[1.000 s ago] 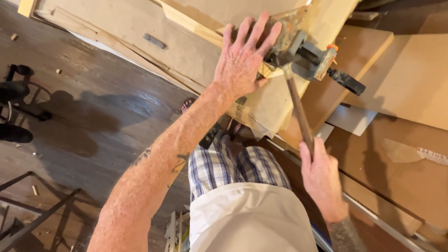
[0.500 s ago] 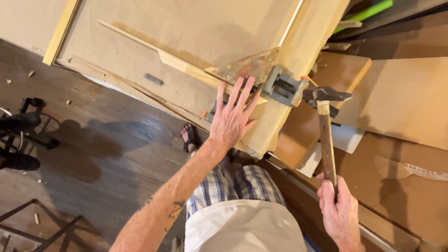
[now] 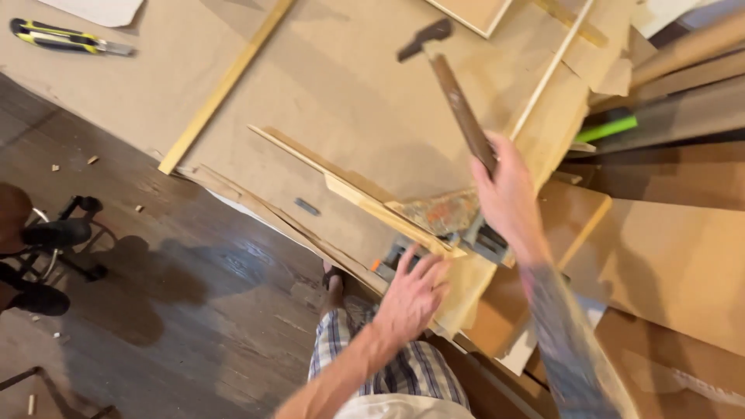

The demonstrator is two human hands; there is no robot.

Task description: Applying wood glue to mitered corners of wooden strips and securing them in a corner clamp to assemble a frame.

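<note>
From the head view, the right hand [image 3: 508, 198] is wrapped tight around the wooden handle of a hammer [image 3: 454, 93], whose dark head is lifted up and away from the fist over the brown board [image 3: 349, 93]. Below that grip, the left hand [image 3: 411, 295] lies with fingers spread on a pale wooden strip [image 3: 388, 213], just beside a metal clamp [image 3: 473, 233]. A yellow utility knife [image 3: 62, 39] lies well apart.
</note>
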